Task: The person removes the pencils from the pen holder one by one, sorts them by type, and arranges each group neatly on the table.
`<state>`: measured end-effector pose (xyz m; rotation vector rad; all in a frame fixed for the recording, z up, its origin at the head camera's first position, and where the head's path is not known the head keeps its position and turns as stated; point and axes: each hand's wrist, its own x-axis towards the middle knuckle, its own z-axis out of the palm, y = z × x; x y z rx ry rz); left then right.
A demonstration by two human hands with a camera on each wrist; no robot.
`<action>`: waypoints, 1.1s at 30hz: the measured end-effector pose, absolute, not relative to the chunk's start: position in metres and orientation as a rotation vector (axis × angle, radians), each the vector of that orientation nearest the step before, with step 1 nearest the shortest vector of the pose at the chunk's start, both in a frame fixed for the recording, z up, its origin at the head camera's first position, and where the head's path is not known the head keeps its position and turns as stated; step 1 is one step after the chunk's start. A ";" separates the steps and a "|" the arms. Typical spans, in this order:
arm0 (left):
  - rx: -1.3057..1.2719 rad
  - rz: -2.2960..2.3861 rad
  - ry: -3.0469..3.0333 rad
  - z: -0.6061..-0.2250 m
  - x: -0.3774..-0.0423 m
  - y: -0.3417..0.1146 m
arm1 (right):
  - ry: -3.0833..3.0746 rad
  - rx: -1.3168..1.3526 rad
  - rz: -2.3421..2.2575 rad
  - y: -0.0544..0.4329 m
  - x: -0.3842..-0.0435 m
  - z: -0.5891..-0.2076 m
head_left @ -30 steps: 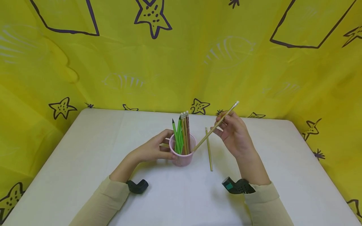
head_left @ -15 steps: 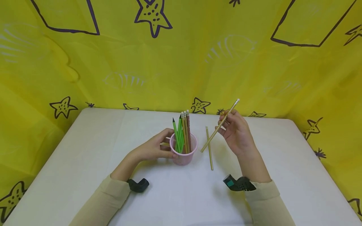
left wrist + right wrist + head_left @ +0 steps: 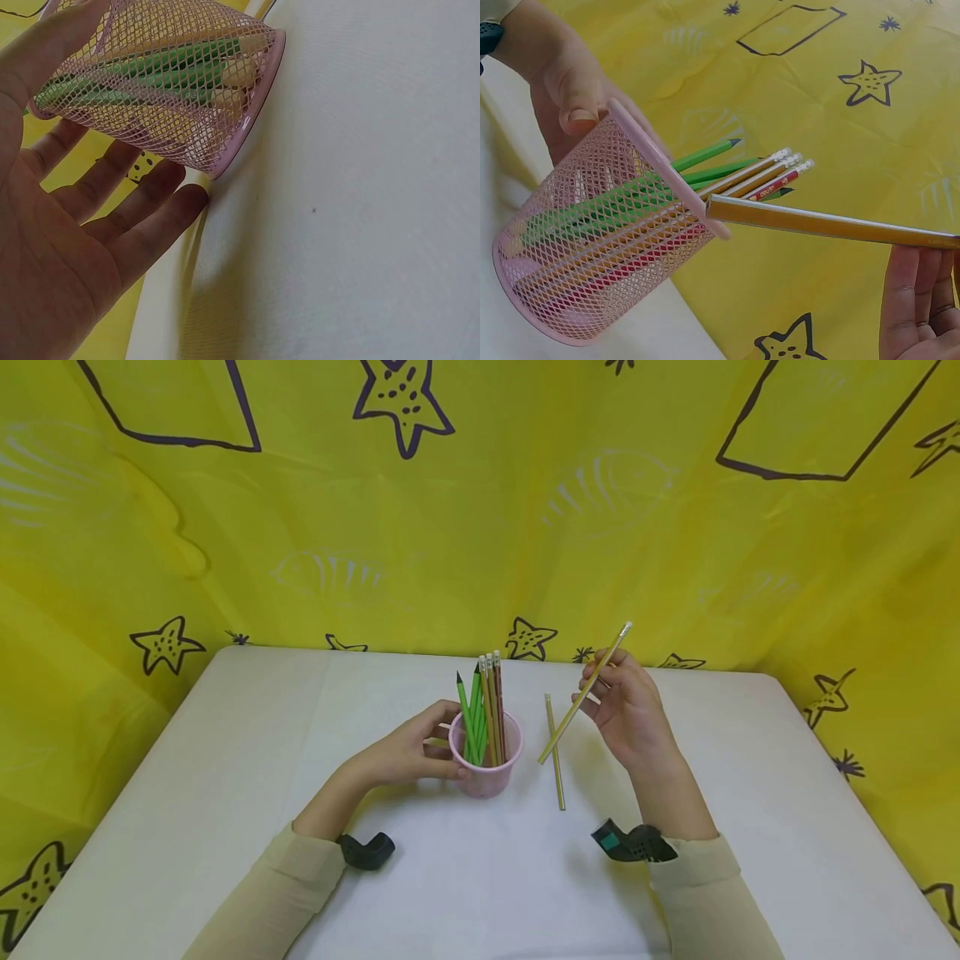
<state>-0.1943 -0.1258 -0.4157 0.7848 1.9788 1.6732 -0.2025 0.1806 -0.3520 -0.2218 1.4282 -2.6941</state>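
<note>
A pink mesh pencil cup (image 3: 484,783) stands upright on the table. Green pencils (image 3: 615,202) with dark tips lean inside it, beside gold and red pencils (image 3: 491,710) with white erasers up. My left hand (image 3: 405,750) holds the cup from the left, thumb in front and fingers behind; the left wrist view shows this hand (image 3: 75,225) against the mesh. My right hand (image 3: 626,710) pinches a gold pencil (image 3: 581,697), tilted with its eraser end up. In the head view, its lower end is right of the cup, apart from the rim.
Another gold pencil (image 3: 556,760) lies on the white table (image 3: 450,885), right of the cup and partly behind the held pencil. A yellow cloth (image 3: 450,527) with starfish drawings hangs behind the table. Each wrist wears a dark device (image 3: 633,842).
My right hand has drawn the gold pencil slightly right and up, so its lower end has left the area of the cup's rim. The left hand and cup have stayed in place.
</note>
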 end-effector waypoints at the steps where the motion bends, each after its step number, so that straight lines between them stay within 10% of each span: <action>1: 0.786 1.672 1.978 -0.415 -0.194 -0.126 | 1.429 -0.215 -2.692 0.181 -0.203 -0.352; 33: 0.767 1.656 1.992 -0.418 -0.196 -0.126 | 2.116 -0.148 -2.269 0.182 -0.205 -0.363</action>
